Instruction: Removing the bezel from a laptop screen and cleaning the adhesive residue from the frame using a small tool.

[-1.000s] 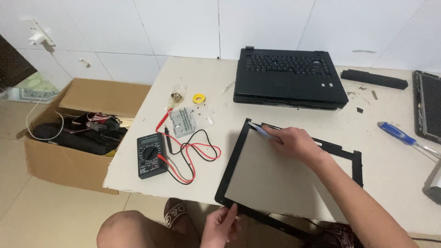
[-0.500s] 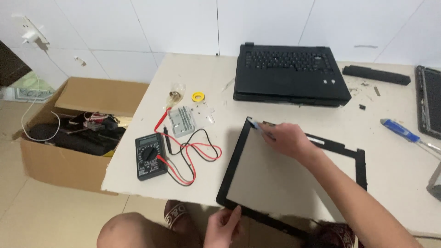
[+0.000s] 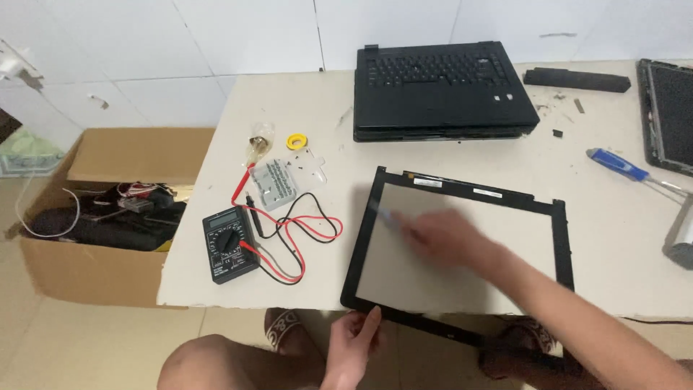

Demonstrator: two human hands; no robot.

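A black laptop screen bezel (image 3: 462,189), an empty frame, lies on the white table and overhangs its front edge. My left hand (image 3: 354,341) grips the frame's lower left edge from below the table. My right hand (image 3: 437,237) is blurred with motion over the frame's opening, left of its middle. It pinches a small thin tool (image 3: 382,214) with a bluish tip; the blur hides what kind of tool it is.
A black laptop base (image 3: 440,87) sits at the back. A multimeter (image 3: 229,245) with red and black leads, a clear screw tray (image 3: 281,182) and a yellow tape roll (image 3: 296,141) lie left. A blue screwdriver (image 3: 617,165) lies right. A cardboard box (image 3: 108,217) stands on the floor.
My right hand has left the frame's top left corner and swept down and inward over the opening. My left hand stays on the lower edge.
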